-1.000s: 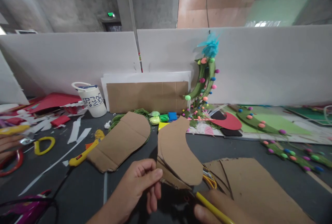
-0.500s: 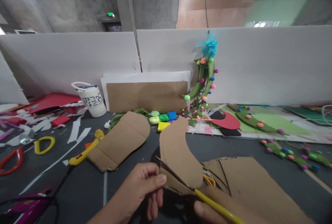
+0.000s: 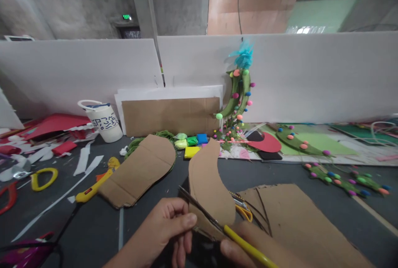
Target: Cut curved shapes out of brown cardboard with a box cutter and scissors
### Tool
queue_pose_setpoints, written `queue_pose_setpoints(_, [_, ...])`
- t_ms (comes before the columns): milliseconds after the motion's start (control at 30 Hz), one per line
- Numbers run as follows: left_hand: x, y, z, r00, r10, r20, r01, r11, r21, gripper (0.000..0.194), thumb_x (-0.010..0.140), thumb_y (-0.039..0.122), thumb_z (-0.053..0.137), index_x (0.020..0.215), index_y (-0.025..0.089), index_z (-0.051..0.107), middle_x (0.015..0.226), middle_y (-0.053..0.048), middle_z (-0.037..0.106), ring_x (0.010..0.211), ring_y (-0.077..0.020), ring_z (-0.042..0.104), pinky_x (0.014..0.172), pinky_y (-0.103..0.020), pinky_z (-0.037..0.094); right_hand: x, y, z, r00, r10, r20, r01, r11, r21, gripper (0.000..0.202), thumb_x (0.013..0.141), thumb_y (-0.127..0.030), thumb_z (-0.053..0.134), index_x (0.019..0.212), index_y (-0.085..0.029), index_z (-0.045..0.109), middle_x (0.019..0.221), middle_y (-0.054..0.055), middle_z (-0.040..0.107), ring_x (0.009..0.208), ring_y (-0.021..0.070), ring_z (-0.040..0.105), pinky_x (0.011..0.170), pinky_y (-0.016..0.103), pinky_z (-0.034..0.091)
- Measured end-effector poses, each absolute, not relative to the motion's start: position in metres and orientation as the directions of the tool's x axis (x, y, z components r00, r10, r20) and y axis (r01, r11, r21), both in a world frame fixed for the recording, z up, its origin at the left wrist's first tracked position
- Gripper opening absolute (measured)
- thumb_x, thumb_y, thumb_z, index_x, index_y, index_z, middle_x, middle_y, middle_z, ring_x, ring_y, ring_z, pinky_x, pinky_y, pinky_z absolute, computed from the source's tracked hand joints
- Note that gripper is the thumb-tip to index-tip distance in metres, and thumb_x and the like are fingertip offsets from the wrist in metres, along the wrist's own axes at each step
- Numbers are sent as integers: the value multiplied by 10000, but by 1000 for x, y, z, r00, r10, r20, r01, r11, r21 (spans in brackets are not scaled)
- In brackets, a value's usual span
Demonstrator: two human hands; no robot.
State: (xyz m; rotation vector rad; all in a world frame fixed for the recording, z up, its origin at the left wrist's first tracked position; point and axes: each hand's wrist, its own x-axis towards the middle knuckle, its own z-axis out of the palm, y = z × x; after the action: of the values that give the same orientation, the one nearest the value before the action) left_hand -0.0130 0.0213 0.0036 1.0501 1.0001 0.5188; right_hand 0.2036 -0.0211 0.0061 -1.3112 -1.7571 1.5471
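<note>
My left hand point(image 3: 168, 228), low in the centre, pinches the lower left edge of a curved cardboard piece point(image 3: 207, 177) between thumb and fingers. To its right, my right hand point(image 3: 251, 243) is closed around yellow-handled scissors point(image 3: 241, 241). The dark blades lie across the lower part of the cardboard and point up and left. A second, rounded cardboard piece point(image 3: 139, 168) rests left of the curved one. A larger cardboard sheet point(image 3: 298, 222) lies at the lower right, partly behind my right hand.
Left are a yellow glue gun point(image 3: 96, 183), yellow-handled scissors point(image 3: 45, 179), paper scraps point(image 3: 82, 158) and a white cup point(image 3: 105, 125). Behind are clay packets point(image 3: 192, 152) and a green pom-pom decoration point(image 3: 241, 94); a white partition point(image 3: 311, 77) stands across the back.
The whole view has shifted slightly, so most objects appear a little further left. The blades and both hands keep nearly the same place on the cardboard.
</note>
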Motion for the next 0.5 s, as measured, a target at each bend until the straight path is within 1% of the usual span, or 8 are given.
queue_pose_setpoints(67, [-14,22,5,471,776,-421,124,414,902,472,661,634,668,648,201,481,475,6,598,313,-81,483,314,-166,353,201,-16,6,-465,848,-255,373,-74,-925,645,780,-809,436,635,-181,452,607,-40,349,553,93,297,480,234,250])
queue_pose_setpoints(133, [-16,24,6,448,796,-408,167,373,913,448,699,629,622,655,212,464,491,11,595,334,-88,487,337,-180,358,201,-12,6,-511,831,-221,348,-35,-937,666,775,-832,402,611,-187,380,598,-46,306,550,90,253,469,244,192])
queue_pose_setpoints(233, [-22,31,4,383,846,-370,289,271,918,396,757,576,591,647,218,464,477,35,557,329,-82,436,348,-185,294,204,-8,5,-515,847,-128,240,-1,-971,631,789,-801,429,637,-191,377,631,-42,319,570,94,280,490,243,209])
queue_pose_setpoints(300, [-26,38,0,337,887,-317,395,172,902,407,735,531,649,573,216,449,421,62,473,329,-79,373,364,-198,233,209,-5,5,-394,909,-138,249,-39,-968,554,816,-726,470,659,-201,389,622,-48,332,550,95,319,492,238,236])
queue_pose_setpoints(367, [-30,45,-4,275,935,-224,482,68,874,447,707,503,696,499,212,428,420,70,405,395,-93,366,417,-216,240,216,0,2,-175,969,-174,383,-96,-919,443,840,-609,508,671,-215,398,583,-58,360,507,101,363,481,234,264])
queue_pose_setpoints(400, [-32,48,-6,239,956,-171,513,25,858,443,720,505,687,496,212,441,443,65,402,441,-110,385,453,-226,269,221,3,0,-68,982,-175,459,-125,-879,386,839,-548,529,677,-220,408,568,-55,394,499,111,395,483,235,281])
queue_pose_setpoints(433, [-34,50,-7,205,972,-118,533,-10,846,407,753,512,654,532,215,482,486,55,434,495,-133,422,497,-239,311,225,8,-3,17,986,-166,535,-149,-832,331,827,-492,555,687,-222,425,567,-44,447,509,126,437,492,238,302])
queue_pose_setpoints(500, [-35,54,-11,161,986,-33,542,-60,838,299,819,511,564,711,233,588,664,11,581,662,-194,539,636,-292,410,234,17,-10,92,987,-133,608,-161,-777,235,796,-403,599,727,-222,466,622,-4,561,574,168,525,525,249,335])
